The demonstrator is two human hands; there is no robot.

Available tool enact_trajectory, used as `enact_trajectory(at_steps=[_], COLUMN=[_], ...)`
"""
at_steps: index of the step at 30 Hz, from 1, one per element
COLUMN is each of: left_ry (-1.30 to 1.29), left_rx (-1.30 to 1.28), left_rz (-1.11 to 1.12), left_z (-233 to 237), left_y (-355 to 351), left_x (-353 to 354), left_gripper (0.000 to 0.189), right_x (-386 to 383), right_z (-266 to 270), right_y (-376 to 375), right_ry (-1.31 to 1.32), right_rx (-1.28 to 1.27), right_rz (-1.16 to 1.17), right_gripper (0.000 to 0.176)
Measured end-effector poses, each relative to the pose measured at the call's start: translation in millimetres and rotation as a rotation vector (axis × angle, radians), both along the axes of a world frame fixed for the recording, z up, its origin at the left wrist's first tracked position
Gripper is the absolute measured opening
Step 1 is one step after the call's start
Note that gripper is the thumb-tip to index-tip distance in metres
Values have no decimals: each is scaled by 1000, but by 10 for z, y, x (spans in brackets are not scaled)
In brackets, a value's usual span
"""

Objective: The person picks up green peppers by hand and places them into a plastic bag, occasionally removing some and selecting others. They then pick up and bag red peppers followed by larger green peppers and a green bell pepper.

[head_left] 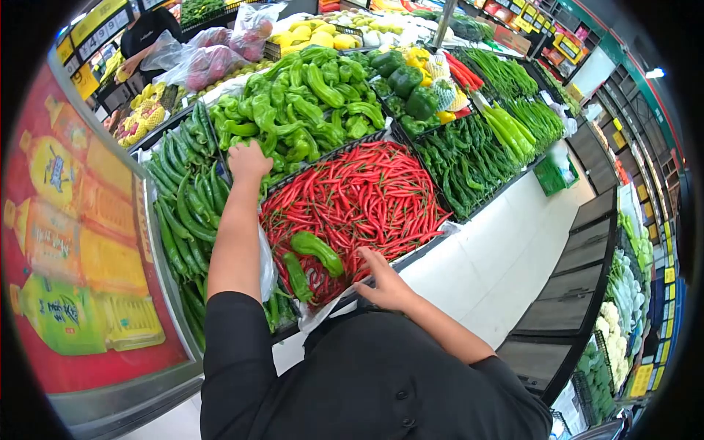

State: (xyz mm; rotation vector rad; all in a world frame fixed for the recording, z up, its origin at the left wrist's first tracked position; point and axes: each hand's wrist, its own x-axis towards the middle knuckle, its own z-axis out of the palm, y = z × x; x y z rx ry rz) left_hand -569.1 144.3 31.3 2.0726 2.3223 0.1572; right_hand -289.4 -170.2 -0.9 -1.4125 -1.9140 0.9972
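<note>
1. Just beyond the black shirt [433,374] of the person, the right hand [383,282] hovers at or lightly touches the near edge of the red chilies [359,194]; I can't tell which. Its fingers are loosely bent and parted, with nothing seen in its grasp.
2. Beside that hand, two long green peppers [317,253] lie on the red chilies, near the front of their black crate. Clear plastic [315,320] shows along the crate's near edge.
3. Left of the red chilies, slim dark-green chilies [192,205] fill another section, with a red poster [81,242] of printed bottles beyond its outer side.
4. Farther in, the left hand [251,161] reaches to the near left corner of the wrinkled light-green peppers [293,103]. Its fingers curl down among them, partly open; whether it has hold of one, I can't tell.
5. Right of the red chilies sit dark-green wrinkled peppers [462,165], and beyond them pale-green long peppers [507,130].
6. Behind, dark-green bell peppers [422,103] sit near yellow ones [416,57].
7. At the back left, bagged reddish produce [213,62] lies near a person in black [150,33].
</note>
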Motion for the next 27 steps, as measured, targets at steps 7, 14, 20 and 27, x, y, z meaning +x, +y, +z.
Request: enact_trajectory(at_steps=[7,14,20,27], left_ry=[25,-153,-216,-278], left_rx=[39,-30,-115,-210], left_rz=[82,179,257,170], left_z=[-245,-333,-275,-708], left_y=[29,-43,91,570], left_x=[237,392,288,29], left_gripper=[58,63,81,92], right_x=[291,417,596,990], right_z=[99,44,5,-36], right_y=[1,163,266,273], right_ry=[94,185,237,281], right_rx=[-78,-104,-111,-155], right_rz=[90,210,279,212], right_gripper=[70,61,57,53])
